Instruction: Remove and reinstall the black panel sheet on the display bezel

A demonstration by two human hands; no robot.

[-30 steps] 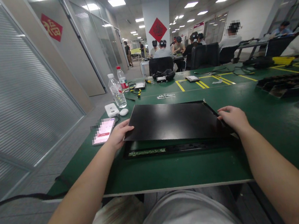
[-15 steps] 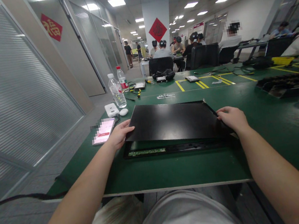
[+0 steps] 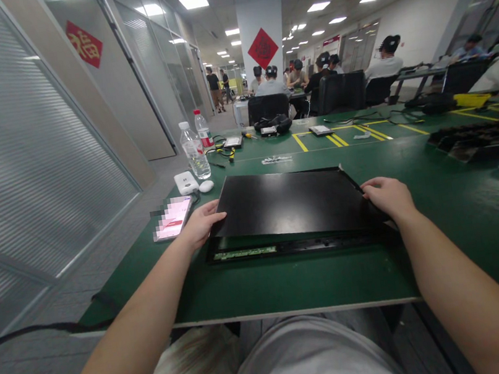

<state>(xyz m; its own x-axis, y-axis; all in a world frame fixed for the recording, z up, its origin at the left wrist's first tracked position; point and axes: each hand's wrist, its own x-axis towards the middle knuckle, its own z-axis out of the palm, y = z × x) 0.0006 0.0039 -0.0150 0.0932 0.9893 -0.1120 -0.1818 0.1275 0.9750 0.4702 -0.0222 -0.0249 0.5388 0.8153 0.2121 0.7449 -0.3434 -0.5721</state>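
A large black panel (image 3: 289, 203) lies tilted over a black frame (image 3: 287, 247) on the green table (image 3: 255, 286), its near edge lifted a little. My left hand (image 3: 199, 224) grips the panel's left edge, fingers curled over it. At the panel's right edge, my right hand (image 3: 386, 196) holds on with fingers curled around the rim. A strip of green circuit board (image 3: 245, 253) shows inside the frame below the raised near edge.
A phone (image 3: 172, 218) lies left of my left hand, with a white charger (image 3: 186, 182) and a white mouse (image 3: 206, 186) behind it. Two water bottles (image 3: 193, 151) stand further back. A black tray (image 3: 486, 139) sits at right. Seated people work at the far tables.
The panel's near edge has dropped slightly toward the frame; both hands keep their hold and have barely moved.
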